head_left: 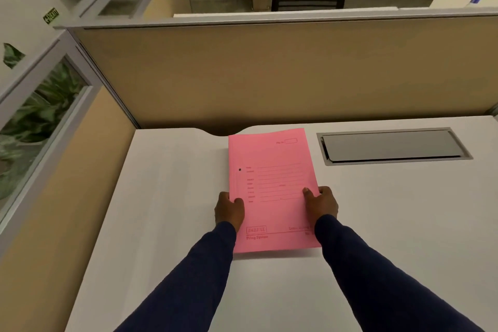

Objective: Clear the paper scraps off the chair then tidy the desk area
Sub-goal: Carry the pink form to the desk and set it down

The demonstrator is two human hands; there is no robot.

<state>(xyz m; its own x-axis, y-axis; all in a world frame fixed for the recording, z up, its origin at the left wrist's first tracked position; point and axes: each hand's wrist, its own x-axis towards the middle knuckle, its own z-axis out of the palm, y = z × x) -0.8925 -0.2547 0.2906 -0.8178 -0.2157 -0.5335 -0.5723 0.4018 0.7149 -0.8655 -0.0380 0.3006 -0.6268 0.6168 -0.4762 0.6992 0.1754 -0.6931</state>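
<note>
Hands (229, 210) on pink folder (272, 186); cable hatch (393, 146) beside.

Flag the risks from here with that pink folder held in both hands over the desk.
1. The pink folder is pinched only at its side edges by the left hand and right hand; loose sheets inside could slide out.
2. Its far end reaches the cutout in the desk; pushed further, it might tip into that gap.
3. Sliding right could catch the cable hatch.
</note>
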